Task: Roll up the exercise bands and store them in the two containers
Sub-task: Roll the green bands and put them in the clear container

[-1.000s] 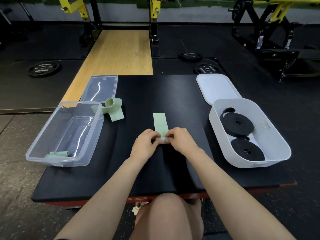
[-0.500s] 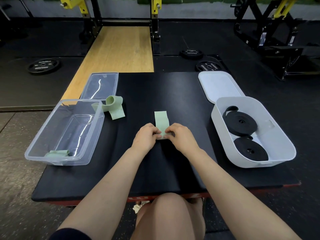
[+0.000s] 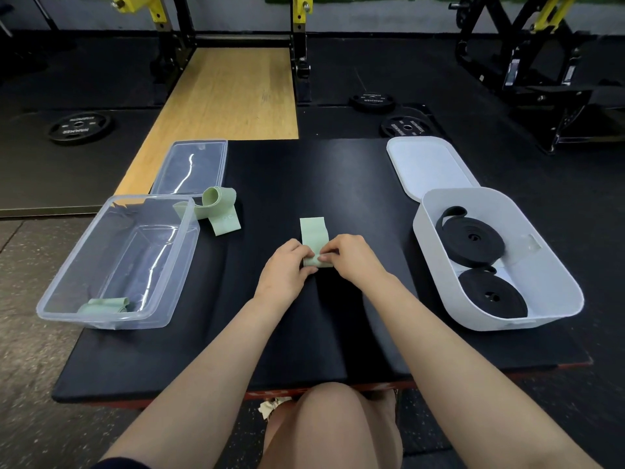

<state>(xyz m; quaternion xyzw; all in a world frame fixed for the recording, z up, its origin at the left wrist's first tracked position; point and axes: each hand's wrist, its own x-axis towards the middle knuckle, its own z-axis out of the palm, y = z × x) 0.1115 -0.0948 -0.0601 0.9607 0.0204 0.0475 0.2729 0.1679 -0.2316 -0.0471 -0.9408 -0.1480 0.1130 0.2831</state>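
The mat (image 3: 338, 184) on the table is plain black with a red edge along its near side, and on it lie three pale green bands: one flat at the middle (image 3: 313, 231), one loosely curled near the left edge (image 3: 216, 206), and one rolled inside the clear plastic box (image 3: 111, 262) at the left. The tub (image 3: 554, 286) by the right edge is white, as is its lid (image 3: 426, 167), and it holds two black coiled bands (image 3: 473, 245). Beyond the far edge, the floor is black with a light wooden strip (image 3: 230, 96), black weight plates (image 3: 79, 126) with white lettering, and yellow-and-black racks (image 3: 301, 8).

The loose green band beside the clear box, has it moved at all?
No. The loose green band lies against the clear box corner as before; only the camera shifted.
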